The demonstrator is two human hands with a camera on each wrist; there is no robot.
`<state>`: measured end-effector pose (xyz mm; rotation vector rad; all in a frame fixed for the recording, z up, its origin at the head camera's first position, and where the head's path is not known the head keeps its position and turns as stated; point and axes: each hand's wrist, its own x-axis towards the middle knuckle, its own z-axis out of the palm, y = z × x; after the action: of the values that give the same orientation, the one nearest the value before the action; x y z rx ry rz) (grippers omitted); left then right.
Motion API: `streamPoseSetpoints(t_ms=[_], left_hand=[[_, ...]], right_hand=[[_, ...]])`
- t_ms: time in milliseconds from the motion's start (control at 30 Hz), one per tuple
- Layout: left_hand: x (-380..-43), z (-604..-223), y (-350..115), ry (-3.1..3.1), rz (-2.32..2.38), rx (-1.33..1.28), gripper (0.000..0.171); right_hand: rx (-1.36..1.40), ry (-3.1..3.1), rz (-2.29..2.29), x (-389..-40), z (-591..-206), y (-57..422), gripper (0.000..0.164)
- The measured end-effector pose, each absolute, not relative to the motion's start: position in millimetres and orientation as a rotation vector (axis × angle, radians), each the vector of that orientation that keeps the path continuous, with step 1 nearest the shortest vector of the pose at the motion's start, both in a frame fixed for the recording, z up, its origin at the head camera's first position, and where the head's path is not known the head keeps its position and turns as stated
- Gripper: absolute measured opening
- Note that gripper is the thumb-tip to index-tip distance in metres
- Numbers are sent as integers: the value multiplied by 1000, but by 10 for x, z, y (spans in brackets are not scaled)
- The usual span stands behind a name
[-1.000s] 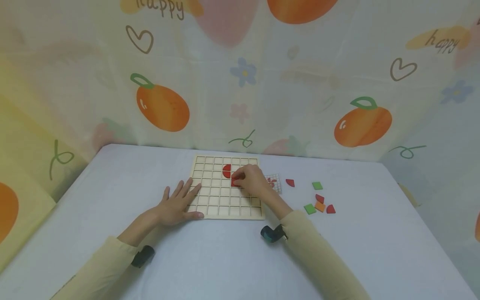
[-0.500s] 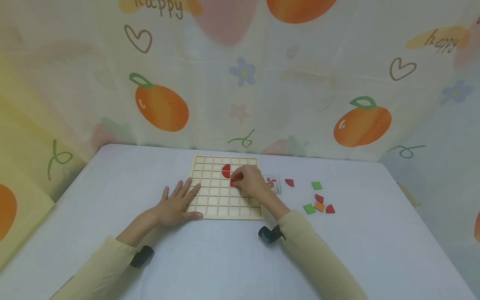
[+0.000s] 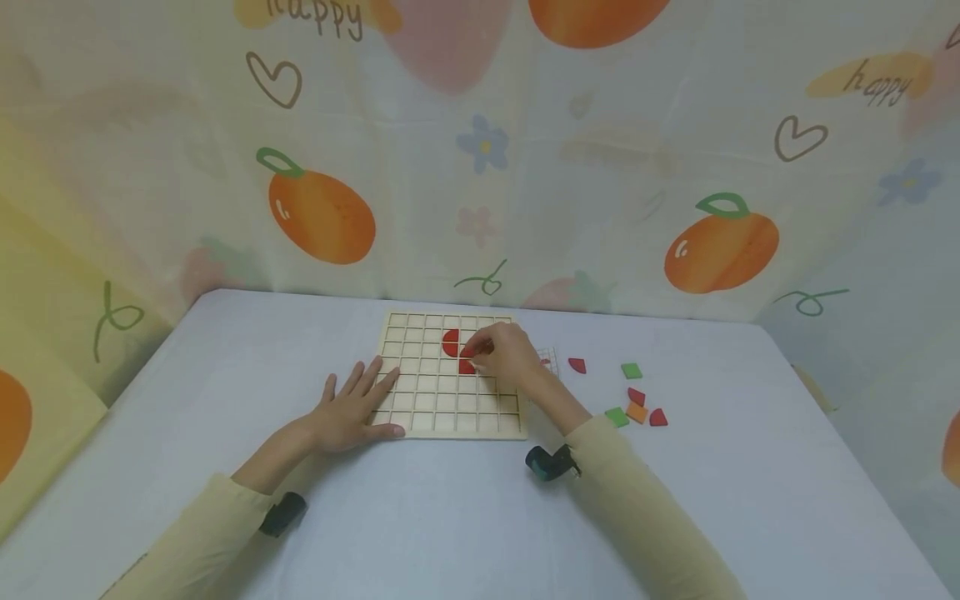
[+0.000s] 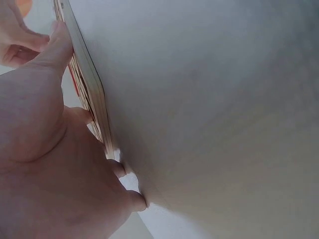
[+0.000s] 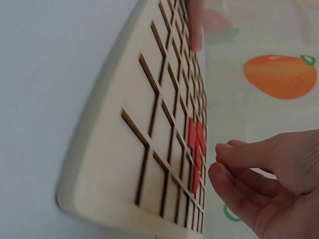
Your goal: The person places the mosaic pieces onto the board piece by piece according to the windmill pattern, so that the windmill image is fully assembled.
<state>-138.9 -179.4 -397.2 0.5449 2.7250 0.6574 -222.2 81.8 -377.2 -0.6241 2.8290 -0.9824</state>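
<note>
A pale wooden grid board [image 3: 423,400] lies on the table. My left hand [image 3: 352,412] rests at its left edge with fingers spread; in the left wrist view, the thumb [image 4: 57,47] lies along the board's edge. Close over the board's middle is my right hand [image 3: 506,358], fingers bent, with a small gap at the fingertips and no piece visible between them in the right wrist view. Several red quarter-round pieces [image 3: 451,343] sit in neighbouring cells, including a lower red piece [image 3: 467,367] just beneath the right fingertips. The right hand partly covers this group.
A small printed grid card [image 3: 551,360] lies right of the board, partly hidden by the right hand. Farther right are loose tiles: a red quarter-round piece [image 3: 577,365], green squares [image 3: 632,370], an orange square [image 3: 637,412] and more red pieces [image 3: 657,417]. A patterned cloth hangs behind.
My right hand has risen slightly and shifted a little right, off the red pieces; more red shows under its fingertips and less of the card. My left hand stays put.
</note>
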Motion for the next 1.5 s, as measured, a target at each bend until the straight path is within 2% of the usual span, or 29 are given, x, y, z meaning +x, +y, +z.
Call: streamPoseSetpoints(t_ms=[267,667,1500], left_hand=[[-1389,-3952,-1796,2728,648,537,92],[-1416,-3986,-1798,2724,645,552,93],[-1393,-3967,-1773,2725,633,535,93]], right_hand=[[-539,2895,-887,-2236,-3610,1116,17],[-504,2916,-912,-2248,-3600,1587,19],[-505,2838,-783,-1945,-3568,2515,24]])
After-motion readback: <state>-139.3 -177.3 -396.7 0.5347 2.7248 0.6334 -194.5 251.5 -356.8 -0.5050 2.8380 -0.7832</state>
